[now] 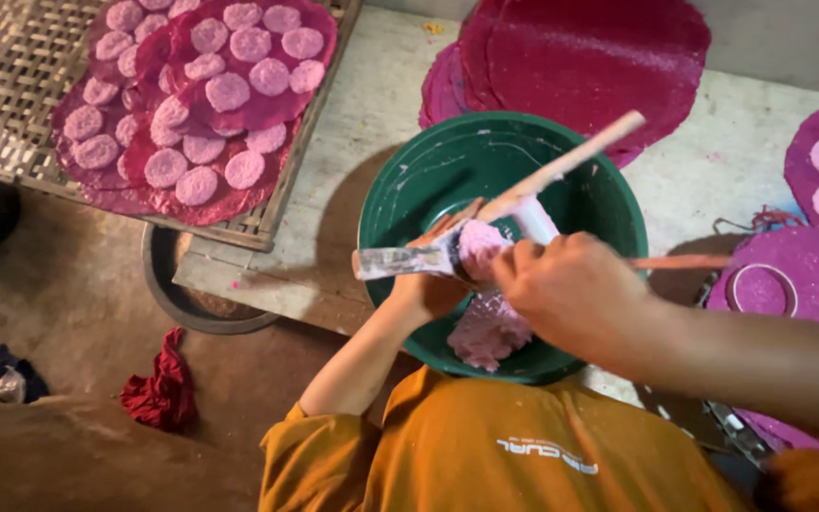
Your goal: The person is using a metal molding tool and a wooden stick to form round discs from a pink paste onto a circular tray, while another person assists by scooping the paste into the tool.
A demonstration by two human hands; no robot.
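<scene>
Left hand: the left hand (428, 284) is over the green bowl (400, 199), palm turned up, and its fingers (452, 223) lie stretched under a small ball of pink dough (479, 245), not closed around it.
Right hand: the right hand (566, 289) is just beside the left fingers, with its fingers clamped on a flat wooden stick (561, 166), which goes up and away from them across the bowl.
Scraper: a pale flat blade (400, 263), smeared with dough, sticks out past the left fingers; I cannot tell which hand holds it.
Dough: a bigger lump of pink dough (485, 332) lies in the bowl, directly below both hands.
Counter: the bowl stands on a pale counter (353, 123).
Beyond the fingers: dark red round sheets (590, 57) are stacked behind the bowl.
Far from the left fingers: a woven tray (11, 85) carries red sheets with pink discs (227, 92) on them.
Near the right wrist: a metal ring (760, 289) lies on a purple sheet (808, 275).
</scene>
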